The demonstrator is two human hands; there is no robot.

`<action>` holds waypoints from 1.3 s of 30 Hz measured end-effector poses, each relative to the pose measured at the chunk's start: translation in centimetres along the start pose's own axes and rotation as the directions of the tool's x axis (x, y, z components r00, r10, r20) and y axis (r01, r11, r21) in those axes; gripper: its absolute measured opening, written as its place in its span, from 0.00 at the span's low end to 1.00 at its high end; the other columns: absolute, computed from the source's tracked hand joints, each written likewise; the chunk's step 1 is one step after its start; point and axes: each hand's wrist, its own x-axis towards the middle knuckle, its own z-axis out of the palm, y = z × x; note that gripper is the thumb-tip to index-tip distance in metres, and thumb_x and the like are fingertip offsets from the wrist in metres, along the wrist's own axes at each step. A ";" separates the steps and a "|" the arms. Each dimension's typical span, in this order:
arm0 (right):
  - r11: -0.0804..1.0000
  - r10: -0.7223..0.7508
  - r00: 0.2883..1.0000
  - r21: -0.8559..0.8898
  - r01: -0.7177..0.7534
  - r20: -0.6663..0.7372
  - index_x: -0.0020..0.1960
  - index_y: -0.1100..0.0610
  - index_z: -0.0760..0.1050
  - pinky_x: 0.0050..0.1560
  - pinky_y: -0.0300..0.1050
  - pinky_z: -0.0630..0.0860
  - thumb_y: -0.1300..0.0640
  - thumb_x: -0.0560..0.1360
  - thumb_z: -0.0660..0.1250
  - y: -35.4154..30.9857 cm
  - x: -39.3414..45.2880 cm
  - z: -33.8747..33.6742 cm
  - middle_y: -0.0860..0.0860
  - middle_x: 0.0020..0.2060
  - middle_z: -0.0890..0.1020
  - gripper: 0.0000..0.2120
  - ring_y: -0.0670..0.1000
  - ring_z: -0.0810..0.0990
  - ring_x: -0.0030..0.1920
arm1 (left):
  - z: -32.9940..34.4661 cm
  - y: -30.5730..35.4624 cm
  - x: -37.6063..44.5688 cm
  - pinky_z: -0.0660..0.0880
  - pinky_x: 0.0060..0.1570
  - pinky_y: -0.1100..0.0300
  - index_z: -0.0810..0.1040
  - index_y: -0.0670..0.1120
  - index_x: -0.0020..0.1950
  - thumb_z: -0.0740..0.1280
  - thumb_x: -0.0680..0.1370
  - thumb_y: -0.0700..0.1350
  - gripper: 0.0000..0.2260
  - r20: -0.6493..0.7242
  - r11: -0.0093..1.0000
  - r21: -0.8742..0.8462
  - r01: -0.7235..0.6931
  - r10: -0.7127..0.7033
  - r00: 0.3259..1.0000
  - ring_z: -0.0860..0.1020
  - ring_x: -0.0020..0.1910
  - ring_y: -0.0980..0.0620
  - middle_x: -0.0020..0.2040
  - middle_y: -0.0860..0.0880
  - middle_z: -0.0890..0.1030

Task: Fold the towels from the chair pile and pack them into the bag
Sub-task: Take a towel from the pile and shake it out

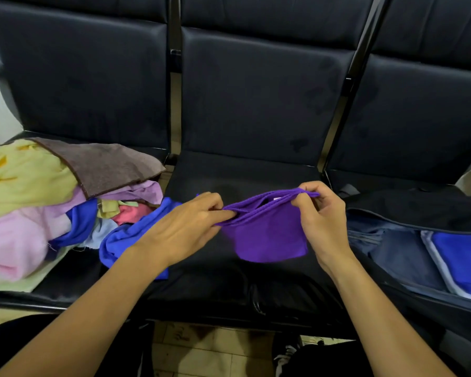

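Both forearms enter from the near edge and meet above the middle seat (256, 172) of a row of dark padded chairs. The left hand (182, 229) closes its grip on the left corner of the purple towel (267, 235), thumb and fingers pinched around the stacked hems. The right hand (318, 213) closes its grip on the right corner of the same towel, fingertips curled over the top edge. The purple towel is folded into several layers; its upper edge is stretched between the two hands and its body hangs down toward the seat cushion. Whether the lower edge touches the cushion cannot be determined.

Left of the middle seat, a blue towel (120, 240) drapes over the seat edge, partly under the left forearm. Behind it lies the towel pile (38, 191), with yellow, pink, lilac and red cloths and a brown towel (106, 164) on top.

Right of the middle seat, the open bag (392, 248) rests on the neighbouring seat, with a folded blue towel (462, 257) inside.
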 end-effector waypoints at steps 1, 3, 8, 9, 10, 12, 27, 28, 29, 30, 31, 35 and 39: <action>1.000 -0.001 1.000 -0.010 0.001 0.005 0.43 0.53 0.77 0.38 0.36 0.73 0.65 0.77 0.66 0.0 0.0 0.1 0.44 0.35 0.80 0.09 0.43 0.78 0.39 | 0.3 0.0 0.0 0.77 0.39 0.55 0.79 0.46 0.64 0.72 0.72 0.35 0.20 0.036 0.999 -0.018 0.029 -0.029 0.999 0.71 0.44 0.57 0.49 0.49 0.74; 1.000 -0.006 1.000 -0.019 0.006 0.012 0.43 0.54 0.78 0.39 0.37 0.74 0.66 0.77 0.66 -0.1 0.0 0.1 0.44 0.35 0.81 0.09 0.44 0.79 0.39 | 0.3 0.0 0.1 0.74 0.43 0.62 0.78 0.47 0.65 0.71 0.74 0.36 0.19 0.033 0.987 -0.113 0.113 -0.110 0.993 0.71 0.41 0.60 0.49 0.53 0.73; 1.000 -0.017 0.999 -0.002 0.017 0.035 0.40 0.55 0.76 0.35 0.29 0.70 0.68 0.76 0.64 -0.6 -0.1 0.1 0.39 0.32 0.78 0.11 0.37 0.75 0.35 | -0.4 -0.3 0.6 0.75 0.39 0.59 0.83 0.46 0.45 0.77 0.71 0.43 0.06 -0.217 0.913 -0.344 0.219 -0.305 0.927 0.77 0.37 0.54 0.40 0.52 0.78; 1.000 -0.022 0.999 0.000 0.022 0.048 0.40 0.55 0.75 0.35 0.29 0.69 0.68 0.77 0.63 -0.7 -0.2 0.2 0.39 0.32 0.78 0.11 0.37 0.75 0.35 | -0.4 -0.1 0.6 0.77 0.40 0.54 0.81 0.46 0.43 0.77 0.71 0.45 0.07 -0.223 0.878 -0.408 0.252 -0.363 0.905 0.78 0.38 0.52 0.40 0.51 0.79; 1.000 -0.027 0.998 0.007 0.026 0.058 0.40 0.56 0.74 0.34 0.28 0.69 0.68 0.77 0.62 -0.8 -0.3 0.2 0.38 0.31 0.77 0.11 0.37 0.74 0.34 | -0.5 0.1 0.7 0.79 0.42 0.50 0.79 0.45 0.42 0.77 0.71 0.44 0.08 -0.205 0.817 -0.502 0.283 -0.430 0.879 0.80 0.39 0.49 0.40 0.48 0.79; 0.999 -0.022 0.997 0.025 0.020 0.073 0.41 0.57 0.73 0.33 0.28 0.68 0.68 0.78 0.61 -0.9 -0.4 0.3 0.38 0.31 0.75 0.10 0.37 0.73 0.33 | -1.0 0.6 1.1 0.80 0.47 0.43 0.76 0.43 0.43 0.74 0.73 0.38 0.08 -0.112 0.631 -0.715 0.301 -0.529 0.841 0.82 0.42 0.42 0.42 0.42 0.79; 0.641 0.708 0.686 0.252 -0.725 0.169 0.55 0.53 0.78 0.33 0.42 0.73 0.47 0.81 0.64 -1.0 0.7 -0.4 0.52 0.38 0.82 0.11 0.51 0.81 0.37 | 0.5 4.3 2.3 0.76 0.48 0.52 0.80 0.45 0.62 0.64 0.80 0.53 0.16 0.768 -0.577 -0.640 0.507 -0.475 0.430 0.80 0.52 0.46 0.56 0.45 0.83; 0.559 0.734 0.633 0.312 -0.769 0.246 0.54 0.53 0.79 0.32 0.43 0.74 0.45 0.80 0.64 -1.1 0.5 -0.7 0.52 0.35 0.83 0.12 0.52 0.82 0.35 | 0.2 4.4 2.5 0.76 0.49 0.50 0.81 0.47 0.60 0.64 0.80 0.54 0.15 0.749 -0.551 -0.662 0.508 -0.505 0.429 0.81 0.53 0.46 0.55 0.46 0.84; 0.524 0.725 0.621 0.347 -0.778 0.297 0.52 0.54 0.79 0.34 0.44 0.75 0.44 0.80 0.64 -1.0 0.4 -0.8 0.52 0.35 0.84 0.14 0.52 0.82 0.36 | -0.2 4.4 2.7 0.78 0.49 0.50 0.81 0.48 0.58 0.66 0.79 0.54 0.13 0.727 -0.518 -0.685 0.513 -0.528 0.439 0.82 0.52 0.46 0.53 0.46 0.85; 0.540 0.701 0.637 0.346 -0.767 0.319 0.51 0.54 0.80 0.36 0.44 0.76 0.44 0.79 0.65 -0.7 0.3 -0.7 0.52 0.37 0.84 0.14 0.52 0.83 0.38 | -0.5 4.4 2.9 0.78 0.49 0.50 0.81 0.50 0.58 0.67 0.78 0.52 0.11 0.693 -0.467 -0.717 0.517 -0.553 0.462 0.83 0.52 0.46 0.52 0.47 0.85; 0.593 0.669 0.673 0.319 -0.739 0.315 0.50 0.55 0.80 0.38 0.45 0.77 0.46 0.79 0.66 -0.5 0.2 -0.5 0.52 0.39 0.84 0.13 0.51 0.83 0.40 | -0.7 4.3 3.0 0.79 0.49 0.50 0.81 0.51 0.58 0.68 0.78 0.49 0.10 0.646 -0.401 -0.756 0.517 -0.586 0.489 0.84 0.51 0.46 0.51 0.47 0.86; 0.844 0.498 0.831 0.080 -0.530 0.247 0.52 0.55 0.81 0.56 0.53 0.80 0.57 0.83 0.62 0.8 -0.4 -0.4 0.56 0.50 0.85 0.09 0.52 0.84 0.50 | -0.6 5.8 3.5 0.80 0.46 0.52 0.79 0.54 0.59 0.65 0.80 0.42 0.11 0.435 -0.187 -0.879 0.438 -0.690 0.579 0.84 0.51 0.48 0.53 0.49 0.85; 0.942 0.334 0.927 -0.058 -0.329 0.169 0.55 0.54 0.78 0.59 0.56 0.80 0.57 0.83 0.61 1.2 -0.7 -2.4 0.52 0.51 0.84 0.07 0.51 0.84 0.52 | 0.6 8.4 3.7 0.80 0.31 0.54 0.75 0.60 0.58 0.61 0.83 0.43 0.11 0.211 0.134 -0.897 0.422 -0.709 0.673 0.84 0.42 0.52 0.52 0.52 0.84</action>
